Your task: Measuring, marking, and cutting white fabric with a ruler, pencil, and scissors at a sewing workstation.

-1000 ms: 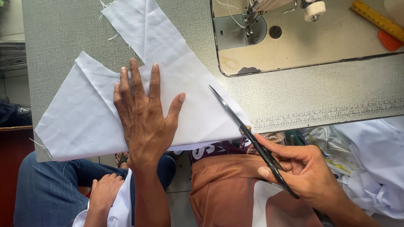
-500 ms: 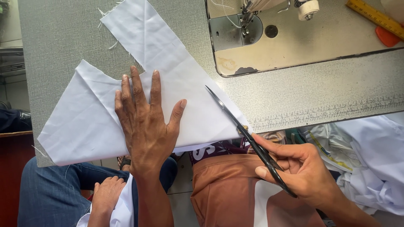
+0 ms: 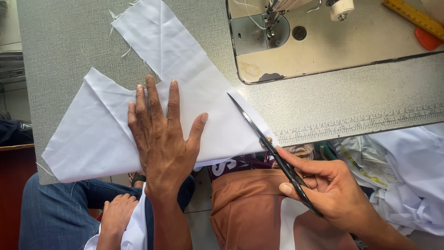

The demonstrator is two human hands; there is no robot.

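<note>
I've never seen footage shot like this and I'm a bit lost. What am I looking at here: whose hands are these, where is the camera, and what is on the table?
The camera sits on a person's head and looks down, so you see their own two hands from above. The left hand lies flat, fingers spread, on a piece of white fabric, pressing it onto a grey table. The right hand holds black scissors, their blades lying along the fabric's right edge. Further back is the base of a sewing machine, with a yellow ruler near the top right corner. More white cloth is piled at the right. At the lower left, another person's hand rests beside a knee in blue jeans.
</note>
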